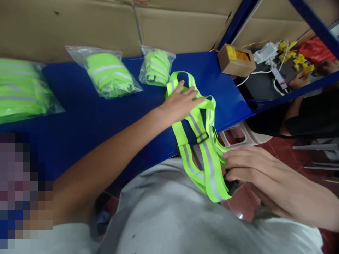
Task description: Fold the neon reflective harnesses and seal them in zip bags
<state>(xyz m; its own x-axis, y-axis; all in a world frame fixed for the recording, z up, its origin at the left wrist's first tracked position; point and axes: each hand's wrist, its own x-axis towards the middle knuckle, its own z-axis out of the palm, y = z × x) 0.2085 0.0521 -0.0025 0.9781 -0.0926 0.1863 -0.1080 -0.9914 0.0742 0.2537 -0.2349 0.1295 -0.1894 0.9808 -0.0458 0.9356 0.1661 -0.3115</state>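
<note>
A neon green reflective strap vest [203,141] with grey stripes lies across the edge of the blue table [87,116] and hangs down toward my lap. My left hand [181,100] rests flat on its upper loop on the table, fingers stretched out. My right hand [246,165] pinches the lower straps off the table's edge, fingers pressed together on the webbing.
Two clear bags with folded green vests [111,74] [156,67] lie further back, and a bigger bagged stack [21,90] at the left. A small cardboard box [235,60] stands at the right corner. Another person [304,116] works beyond the blue frame, by a stool [243,135].
</note>
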